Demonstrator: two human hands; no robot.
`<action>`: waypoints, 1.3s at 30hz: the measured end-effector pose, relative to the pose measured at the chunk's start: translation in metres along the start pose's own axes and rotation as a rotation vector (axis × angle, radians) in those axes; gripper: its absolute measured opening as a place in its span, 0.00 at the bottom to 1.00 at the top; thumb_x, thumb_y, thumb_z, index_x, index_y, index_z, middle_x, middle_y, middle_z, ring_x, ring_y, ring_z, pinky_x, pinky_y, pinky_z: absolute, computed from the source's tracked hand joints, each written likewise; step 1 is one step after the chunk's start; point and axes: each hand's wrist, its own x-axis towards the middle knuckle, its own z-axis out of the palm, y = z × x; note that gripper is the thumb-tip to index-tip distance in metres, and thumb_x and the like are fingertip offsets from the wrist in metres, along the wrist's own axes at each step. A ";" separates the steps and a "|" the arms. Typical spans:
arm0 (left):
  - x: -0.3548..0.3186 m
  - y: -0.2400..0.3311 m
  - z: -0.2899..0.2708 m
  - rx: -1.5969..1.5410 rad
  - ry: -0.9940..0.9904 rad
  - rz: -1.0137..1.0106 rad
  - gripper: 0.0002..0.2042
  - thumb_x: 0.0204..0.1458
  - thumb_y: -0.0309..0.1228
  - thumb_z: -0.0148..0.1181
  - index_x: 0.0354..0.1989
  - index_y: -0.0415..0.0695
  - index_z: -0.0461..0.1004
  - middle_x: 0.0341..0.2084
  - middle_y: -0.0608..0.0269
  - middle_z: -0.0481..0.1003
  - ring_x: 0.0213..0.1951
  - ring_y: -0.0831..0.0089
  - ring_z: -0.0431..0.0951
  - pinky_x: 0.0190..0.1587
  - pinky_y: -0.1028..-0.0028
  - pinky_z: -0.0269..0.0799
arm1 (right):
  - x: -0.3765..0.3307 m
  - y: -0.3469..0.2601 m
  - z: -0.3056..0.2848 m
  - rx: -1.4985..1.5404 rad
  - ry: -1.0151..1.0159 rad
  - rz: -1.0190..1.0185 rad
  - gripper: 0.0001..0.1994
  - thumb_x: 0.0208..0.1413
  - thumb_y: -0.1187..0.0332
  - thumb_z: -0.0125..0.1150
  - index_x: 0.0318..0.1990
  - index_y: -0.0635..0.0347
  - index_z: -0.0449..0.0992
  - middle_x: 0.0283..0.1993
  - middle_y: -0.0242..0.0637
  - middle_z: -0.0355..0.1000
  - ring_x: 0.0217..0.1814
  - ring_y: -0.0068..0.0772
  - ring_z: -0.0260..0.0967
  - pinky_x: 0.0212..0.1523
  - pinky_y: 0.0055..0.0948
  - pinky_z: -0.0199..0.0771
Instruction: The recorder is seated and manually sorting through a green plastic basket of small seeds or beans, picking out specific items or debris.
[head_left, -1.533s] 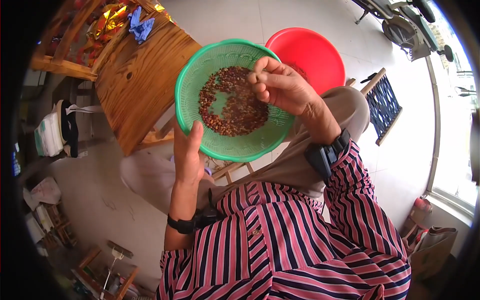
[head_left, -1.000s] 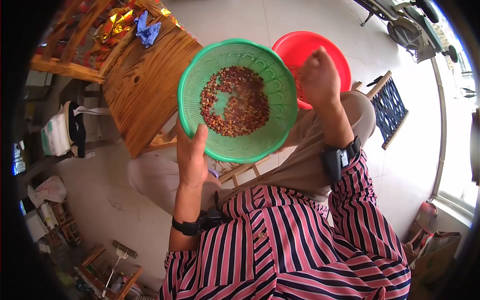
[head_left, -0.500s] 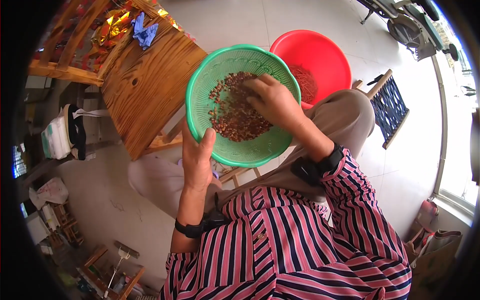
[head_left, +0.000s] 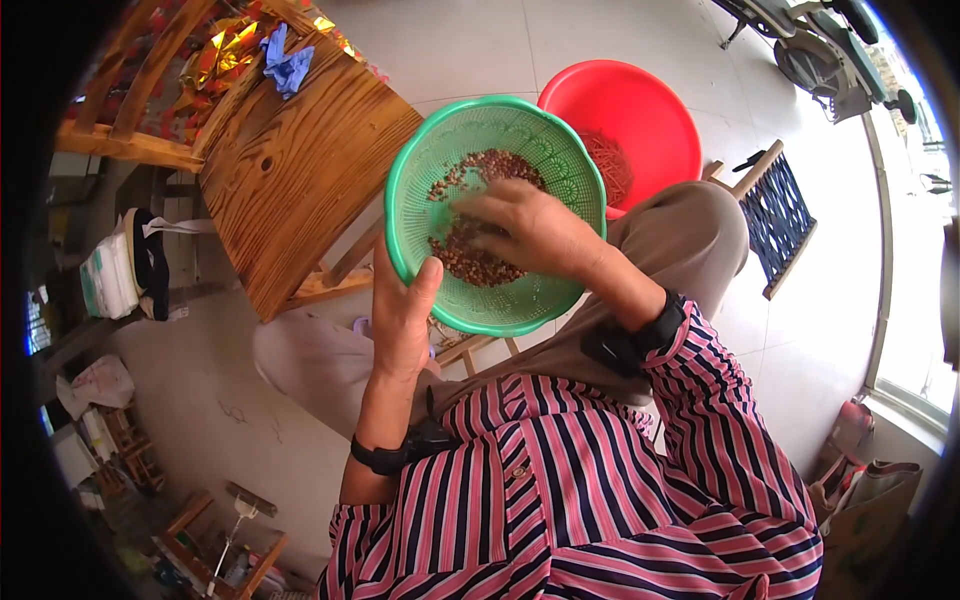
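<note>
A green plastic colander (head_left: 520,308) is held up over my lap, tilted slightly. My left hand (head_left: 400,315) is closed on its near-left rim, thumb over the edge and fingers hidden underneath. Inside lies a loose heap of small reddish-brown grains, like peppercorns (head_left: 476,266), with a bare patch of mesh on the left. My right hand (head_left: 540,232) reaches in from the right, over and among the grains. Its fingers are bent and smeared by motion, so whether anything is between them does not show.
Behind the colander, a red basin (head_left: 660,125) holds thin dried red pieces (head_left: 608,165). A wooden chair (head_left: 300,160) with a crumpled blue glove (head_left: 287,62) stands at left. A low woven stool (head_left: 775,220) is at right, a parked bike (head_left: 815,60) beyond.
My right hand has swept left and a little nearer across the grains, uncovering grains at the far side. The colander has shifted slightly to the right with my left hand.
</note>
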 end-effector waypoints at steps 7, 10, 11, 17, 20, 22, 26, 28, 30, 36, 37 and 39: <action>0.000 0.003 0.006 0.022 -0.010 0.024 0.33 0.55 0.42 0.59 0.63 0.36 0.54 0.55 0.56 0.63 0.56 0.70 0.62 0.60 0.68 0.57 | 0.001 0.004 -0.002 0.019 0.054 0.191 0.26 0.51 0.67 0.62 0.59 0.53 0.66 0.50 0.48 0.71 0.50 0.51 0.71 0.49 0.41 0.73; -0.002 0.001 0.002 0.037 -0.005 0.015 0.33 0.55 0.42 0.59 0.63 0.36 0.54 0.55 0.56 0.63 0.56 0.69 0.62 0.60 0.68 0.56 | -0.001 0.000 0.000 -0.030 -0.035 0.129 0.23 0.51 0.67 0.62 0.57 0.53 0.69 0.45 0.47 0.72 0.47 0.49 0.72 0.46 0.40 0.74; -0.003 0.000 0.001 0.048 -0.004 0.004 0.34 0.55 0.42 0.59 0.64 0.36 0.53 0.56 0.56 0.62 0.57 0.69 0.62 0.60 0.68 0.56 | 0.000 -0.006 -0.004 0.009 -0.064 0.112 0.20 0.51 0.68 0.62 0.53 0.54 0.71 0.42 0.45 0.72 0.44 0.47 0.72 0.44 0.39 0.74; -0.002 0.004 0.006 0.048 -0.013 0.018 0.34 0.55 0.42 0.59 0.65 0.37 0.52 0.56 0.55 0.62 0.58 0.68 0.61 0.61 0.67 0.55 | 0.007 0.010 -0.004 0.044 0.302 0.149 0.09 0.50 0.72 0.62 0.41 0.58 0.78 0.33 0.41 0.70 0.34 0.44 0.72 0.36 0.35 0.73; -0.002 0.003 0.008 0.036 -0.025 0.006 0.34 0.55 0.42 0.59 0.65 0.37 0.53 0.56 0.56 0.62 0.57 0.69 0.62 0.60 0.68 0.56 | 0.010 0.016 -0.001 0.026 0.343 0.169 0.08 0.51 0.72 0.62 0.40 0.59 0.78 0.33 0.41 0.70 0.33 0.44 0.71 0.36 0.36 0.72; -0.001 0.004 0.010 0.030 -0.040 -0.002 0.34 0.55 0.42 0.59 0.64 0.37 0.53 0.55 0.56 0.63 0.56 0.69 0.62 0.60 0.69 0.56 | 0.012 0.016 0.000 -0.005 0.382 0.171 0.07 0.50 0.73 0.62 0.38 0.59 0.77 0.33 0.41 0.69 0.33 0.45 0.71 0.35 0.36 0.72; -0.002 0.000 0.009 0.065 -0.069 0.024 0.33 0.55 0.41 0.60 0.64 0.37 0.54 0.54 0.58 0.63 0.54 0.71 0.63 0.58 0.70 0.58 | 0.013 0.021 0.003 -0.049 0.382 0.186 0.07 0.50 0.73 0.62 0.37 0.59 0.77 0.32 0.41 0.69 0.33 0.45 0.71 0.35 0.37 0.72; -0.001 0.002 0.011 0.066 -0.073 0.032 0.34 0.55 0.42 0.60 0.64 0.37 0.53 0.54 0.58 0.63 0.54 0.71 0.63 0.58 0.70 0.58 | 0.013 0.022 0.003 -0.043 0.358 0.240 0.06 0.50 0.73 0.62 0.37 0.58 0.77 0.33 0.41 0.69 0.34 0.46 0.71 0.36 0.38 0.72; -0.001 0.003 0.012 0.070 -0.075 0.040 0.34 0.55 0.42 0.60 0.64 0.36 0.53 0.54 0.58 0.63 0.54 0.71 0.63 0.58 0.70 0.58 | 0.014 0.027 0.005 -0.035 0.359 0.234 0.07 0.49 0.73 0.62 0.37 0.58 0.77 0.33 0.41 0.70 0.35 0.46 0.71 0.36 0.38 0.72; -0.001 -0.001 0.009 0.080 -0.123 0.058 0.36 0.55 0.42 0.60 0.66 0.35 0.50 0.58 0.54 0.60 0.59 0.66 0.62 0.62 0.66 0.56 | 0.014 0.026 0.004 -0.199 0.278 0.216 0.06 0.50 0.71 0.60 0.37 0.56 0.76 0.34 0.40 0.70 0.36 0.45 0.72 0.36 0.38 0.73; -0.001 -0.002 0.008 0.086 -0.132 0.057 0.37 0.55 0.42 0.60 0.66 0.36 0.49 0.59 0.53 0.59 0.60 0.65 0.61 0.62 0.66 0.56 | 0.014 0.026 0.004 -0.300 0.243 0.196 0.06 0.50 0.71 0.59 0.37 0.56 0.76 0.34 0.39 0.69 0.36 0.45 0.72 0.36 0.38 0.73; -0.001 -0.002 0.008 0.093 -0.140 0.055 0.37 0.55 0.42 0.60 0.67 0.36 0.48 0.60 0.52 0.59 0.61 0.65 0.60 0.63 0.65 0.55 | 0.013 0.027 0.003 -0.340 0.222 0.172 0.05 0.50 0.70 0.59 0.36 0.55 0.75 0.34 0.39 0.69 0.36 0.45 0.72 0.35 0.39 0.74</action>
